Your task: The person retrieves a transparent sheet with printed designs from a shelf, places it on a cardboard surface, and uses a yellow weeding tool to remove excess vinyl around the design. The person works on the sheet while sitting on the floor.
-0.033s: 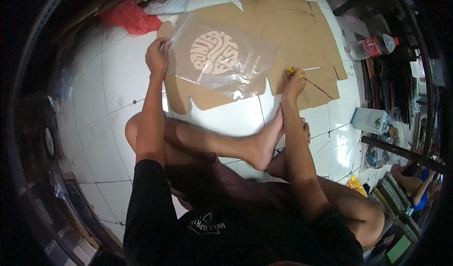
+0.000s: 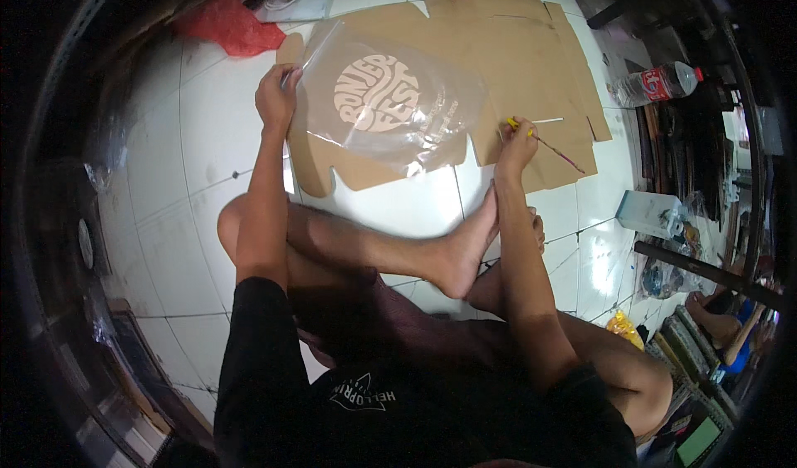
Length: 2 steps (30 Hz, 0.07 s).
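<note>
A clear plastic bag (image 2: 448,82) with a round pale printed design lies flat on brown cardboard (image 2: 498,61) on the floor. My left hand (image 2: 278,98) is closed, thumb and fingers pinching the bag's upper left edge. Over the cardboard to the right of the bag, my right hand (image 2: 516,148) is closed round a slim tool (image 2: 558,154) with a yellow handle and a long, thin, dark reddish shaft. Its exact kind cannot be made out. Beside the shaft, a narrow white strip (image 2: 549,120) shows against the cardboard.
White tiles (image 2: 178,244) surround the cardboard. A red plastic bag (image 2: 237,29) lies at the far left. To the right are a clear bottle (image 2: 656,84), a pale plastic container (image 2: 647,214) and a dark rack bar (image 2: 706,274). My crossed legs (image 2: 374,244) are close in front.
</note>
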Motion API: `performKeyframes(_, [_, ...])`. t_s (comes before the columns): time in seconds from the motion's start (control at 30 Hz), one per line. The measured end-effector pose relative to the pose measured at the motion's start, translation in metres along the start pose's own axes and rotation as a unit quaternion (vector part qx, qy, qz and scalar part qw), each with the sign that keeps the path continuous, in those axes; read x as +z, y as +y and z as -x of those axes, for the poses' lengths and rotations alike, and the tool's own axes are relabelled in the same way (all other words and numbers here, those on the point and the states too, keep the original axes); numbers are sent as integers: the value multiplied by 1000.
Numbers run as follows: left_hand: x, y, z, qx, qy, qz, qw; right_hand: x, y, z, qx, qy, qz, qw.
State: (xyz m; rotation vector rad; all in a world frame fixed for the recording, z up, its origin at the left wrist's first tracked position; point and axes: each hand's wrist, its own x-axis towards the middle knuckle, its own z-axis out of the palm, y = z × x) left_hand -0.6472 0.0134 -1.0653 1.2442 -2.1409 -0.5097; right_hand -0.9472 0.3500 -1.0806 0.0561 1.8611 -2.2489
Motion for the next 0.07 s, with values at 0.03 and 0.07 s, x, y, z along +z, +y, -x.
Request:
performKeyframes(0.03, [0,0,3,-2,0,7,1000,0,1,-2,-1,-3,-13,1000])
performKeyframes(0.07, [-1,-4,9,-7,-6,13,1000,-8,6,3,6,-7,-4,1000])
